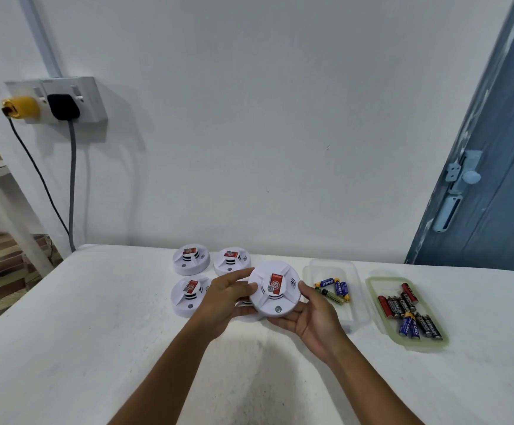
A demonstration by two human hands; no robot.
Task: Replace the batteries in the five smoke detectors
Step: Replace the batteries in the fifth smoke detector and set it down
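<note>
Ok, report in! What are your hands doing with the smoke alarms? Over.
Both hands, left and right, grip one smoke detector, lifted, face up, closed. Three detectors plain on the table, another hidden behind. Batteries in two trays. Nothing blocking.

A single head-worn camera looked forward and slightly down from the near edge of the white table (96,317), facing the far wall (264,118). Its wide angle bent the door (495,179) at right and the wall socket (74,99) at far left. Both forearms entered from the bottom, close to the lens.
</note>
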